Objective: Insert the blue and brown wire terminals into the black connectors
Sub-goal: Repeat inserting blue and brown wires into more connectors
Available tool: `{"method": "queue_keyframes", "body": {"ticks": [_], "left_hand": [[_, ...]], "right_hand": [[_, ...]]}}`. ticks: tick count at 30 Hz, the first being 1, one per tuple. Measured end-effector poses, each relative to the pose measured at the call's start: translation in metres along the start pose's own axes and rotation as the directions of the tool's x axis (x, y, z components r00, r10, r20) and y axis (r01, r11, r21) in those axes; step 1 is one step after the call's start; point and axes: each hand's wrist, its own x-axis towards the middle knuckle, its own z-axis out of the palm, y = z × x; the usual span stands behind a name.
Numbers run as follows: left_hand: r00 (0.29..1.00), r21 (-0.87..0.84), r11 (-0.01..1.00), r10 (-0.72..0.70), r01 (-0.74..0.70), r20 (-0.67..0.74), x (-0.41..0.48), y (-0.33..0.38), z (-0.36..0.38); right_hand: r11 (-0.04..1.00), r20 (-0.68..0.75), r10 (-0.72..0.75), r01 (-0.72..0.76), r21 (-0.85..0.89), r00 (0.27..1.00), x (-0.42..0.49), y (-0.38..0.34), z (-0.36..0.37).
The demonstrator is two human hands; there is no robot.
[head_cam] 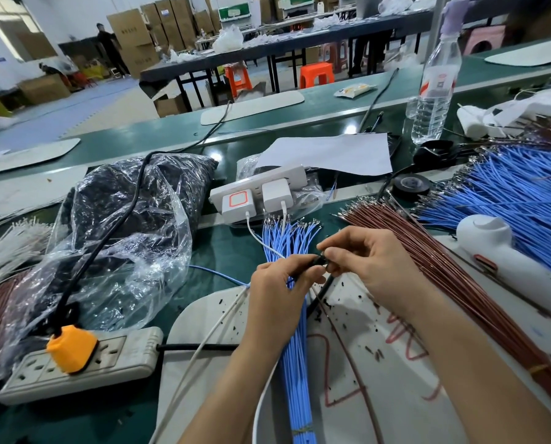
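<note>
My left hand and my right hand meet above the white work board, both pinching a small black connector between their fingertips. A thin brown wire trails down from the connector across the board. Under my left hand lies a tied bundle of blue wires, its metal terminals fanned out at the far end. A long bundle of brown wires runs diagonally just right of my right hand. A clear bag of black connectors sits at the left.
A big heap of blue wires fills the right. A white power strip with chargers lies behind the hands, a grey one with an orange plug at front left. A water bottle, tape roll and white tool stand right.
</note>
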Motion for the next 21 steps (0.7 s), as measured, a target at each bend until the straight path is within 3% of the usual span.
{"method": "queue_keyframes", "body": {"ticks": [11,17,21], "left_hand": [[0.998,-0.131,0.991,0.002,-0.009,-0.056,0.001,-0.003,0.002],[0.999,-0.148,0.988,0.032,-0.037,-0.039,0.002,-0.001,0.001],[0.999,-0.186,0.982,0.008,-0.018,-0.054,0.000,0.000,0.002]], "right_hand": [[0.968,-0.111,0.036,-0.007,0.252,0.993,0.001,-0.003,-0.004],[0.898,0.029,0.024,-0.035,0.438,0.999,-0.003,-0.009,0.001],[0.933,0.075,-0.010,-0.018,0.359,0.997,-0.004,-0.011,0.003]]}}
